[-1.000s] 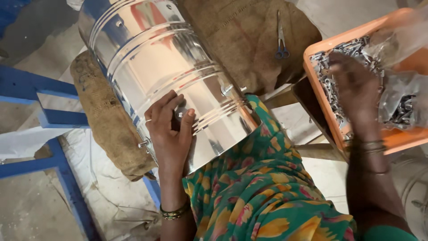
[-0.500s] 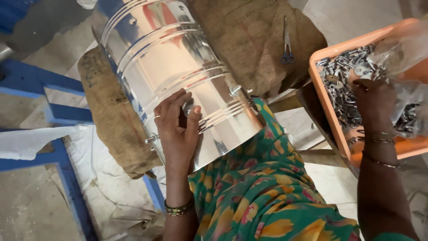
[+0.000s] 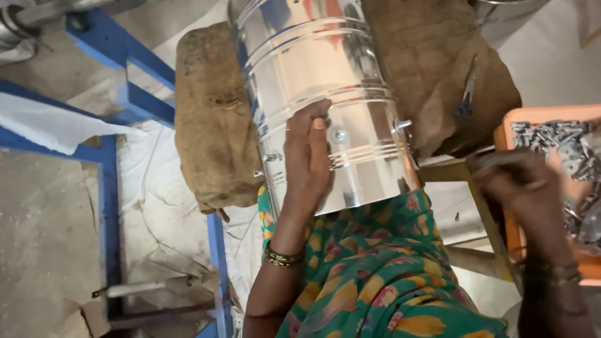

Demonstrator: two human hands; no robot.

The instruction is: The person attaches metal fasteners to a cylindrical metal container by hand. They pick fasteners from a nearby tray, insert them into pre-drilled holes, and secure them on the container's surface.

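A shiny ribbed steel drum [image 3: 313, 56] lies tilted across my lap and over a burlap pad [image 3: 210, 119]. My left hand [image 3: 307, 163] lies flat on the drum's side and steadies it. Its fingertips sit beside a small bolt [image 3: 340, 134] that pokes through the wall. My right hand [image 3: 519, 188] is blurred, just left of an orange tray [image 3: 532, 114] of several metal fasteners [image 3: 557, 141]. Its fingers are curled, and whether they pinch anything is hidden by the blur.
A small pair of pliers [image 3: 466, 94] rests on the burlap to the right of the drum. A blue metal frame [image 3: 106, 188] with a white cloth [image 3: 50, 125] stands at the left. The tray sits on a wooden bench [image 3: 451, 169].
My right hand has come out of the orange tray and moved left towards the drum. My left hand stays on the drum, and the camera has shifted closer.
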